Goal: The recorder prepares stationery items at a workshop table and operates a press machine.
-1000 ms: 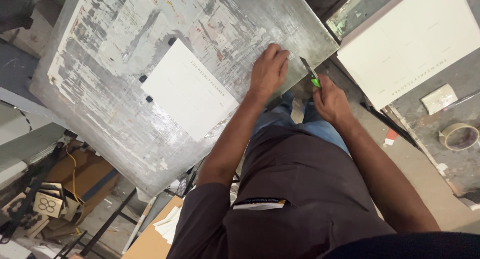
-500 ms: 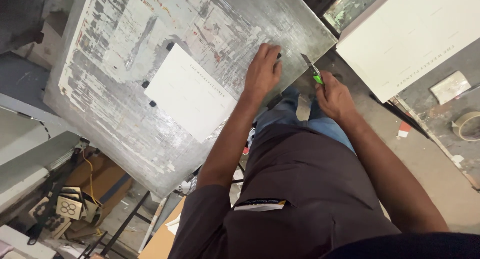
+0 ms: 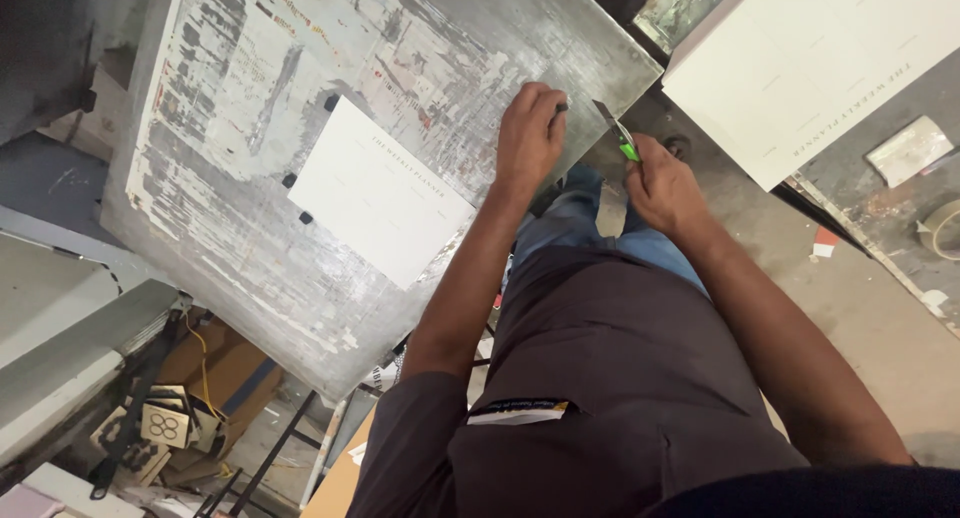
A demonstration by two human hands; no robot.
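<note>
Green-handled knife [image 3: 618, 138] gripped in right hand [image 3: 662, 185] fingers, blade protruding.

The left hand [image 3: 530, 138] covers whatever small dark thing its fingertips pinch; only a tip shows. The right hand [image 3: 662, 186] hides most of the green knife [image 3: 618, 138]. The plate's [image 3: 250, 278] far edge and the big white sheet [image 3: 810, 68] on the right are cut off. The tape roll [image 3: 943, 228] is half out of frame.
</note>
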